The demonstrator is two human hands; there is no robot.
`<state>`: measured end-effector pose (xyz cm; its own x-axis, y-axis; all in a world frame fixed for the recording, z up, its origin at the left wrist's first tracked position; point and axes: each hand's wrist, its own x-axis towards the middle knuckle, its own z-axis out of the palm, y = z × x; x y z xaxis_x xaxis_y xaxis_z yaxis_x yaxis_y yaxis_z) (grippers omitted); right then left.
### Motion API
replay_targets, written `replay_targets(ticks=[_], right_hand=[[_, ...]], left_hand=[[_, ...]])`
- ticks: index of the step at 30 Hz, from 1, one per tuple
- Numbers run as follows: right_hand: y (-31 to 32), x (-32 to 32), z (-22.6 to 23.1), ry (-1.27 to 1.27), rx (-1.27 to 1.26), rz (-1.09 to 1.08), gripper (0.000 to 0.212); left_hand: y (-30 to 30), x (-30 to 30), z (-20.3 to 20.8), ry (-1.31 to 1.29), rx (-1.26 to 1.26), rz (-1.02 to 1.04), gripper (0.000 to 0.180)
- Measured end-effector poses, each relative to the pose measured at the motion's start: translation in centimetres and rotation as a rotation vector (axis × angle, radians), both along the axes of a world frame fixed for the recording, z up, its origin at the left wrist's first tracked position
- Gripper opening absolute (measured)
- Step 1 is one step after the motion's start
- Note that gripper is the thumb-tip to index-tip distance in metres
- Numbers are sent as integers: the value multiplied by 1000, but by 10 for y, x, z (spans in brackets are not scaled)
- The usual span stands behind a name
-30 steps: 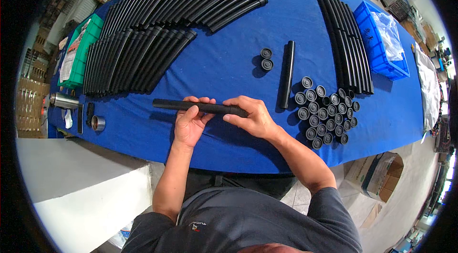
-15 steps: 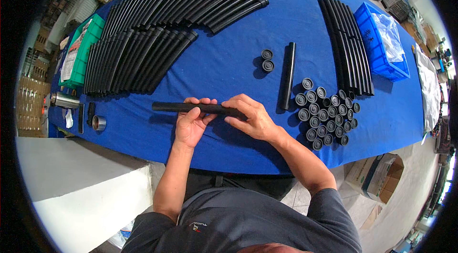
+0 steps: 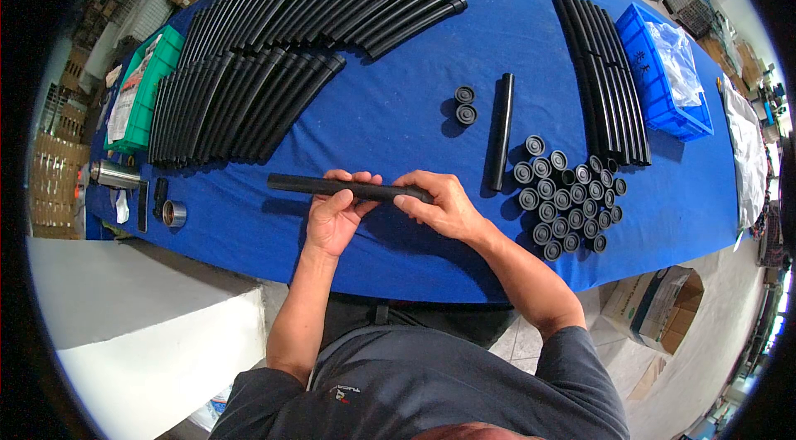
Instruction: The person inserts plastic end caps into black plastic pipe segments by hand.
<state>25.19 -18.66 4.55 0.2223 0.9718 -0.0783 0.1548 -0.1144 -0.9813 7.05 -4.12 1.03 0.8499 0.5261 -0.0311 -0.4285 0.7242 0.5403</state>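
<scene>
A black tube (image 3: 294,184) lies level across both hands above the table's near edge. My left hand (image 3: 328,220) is wrapped round its middle, thumb on the near side and fingers behind. At the tube's right end my right hand (image 3: 446,206) grips with thumb and fingers; whether a cap sits on that end is mostly hidden by the fingers. A single black tube (image 3: 502,133) lies to the right of my hands. Two round black caps (image 3: 465,114) are beside it, and a cluster of several similar caps (image 3: 560,227) lies nearer my right forearm.
Rows of tubes with thicker ends (image 3: 274,104) fill the far left of the blue cloth (image 3: 398,100). Plain tubes (image 3: 609,92) are stacked at right beside a blue bin (image 3: 655,83). A green crate (image 3: 149,96), tape roll (image 3: 173,213) and metal flask (image 3: 116,175) stand at left.
My right hand has shifted its grip at the tube's right end, its thumb and fingers now closer to the tip. The tube has tilted slightly, its left end a little higher.
</scene>
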Motion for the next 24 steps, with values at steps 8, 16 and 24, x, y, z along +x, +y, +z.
replay_targets(ticks=[8, 16, 24], right_hand=[[1, -2, -2, -212, 310, -39, 30], [2, -4, -2, -137, 277, -89, 35], [6, -8, -10, -398, 570, -94, 42]], left_hand=[[-1, 0, 0, -4, -30, 21, 23], [0, 0, -2, -27, -28, 21, 22], [-1, 0, -1, -27, -86, 30, 21]])
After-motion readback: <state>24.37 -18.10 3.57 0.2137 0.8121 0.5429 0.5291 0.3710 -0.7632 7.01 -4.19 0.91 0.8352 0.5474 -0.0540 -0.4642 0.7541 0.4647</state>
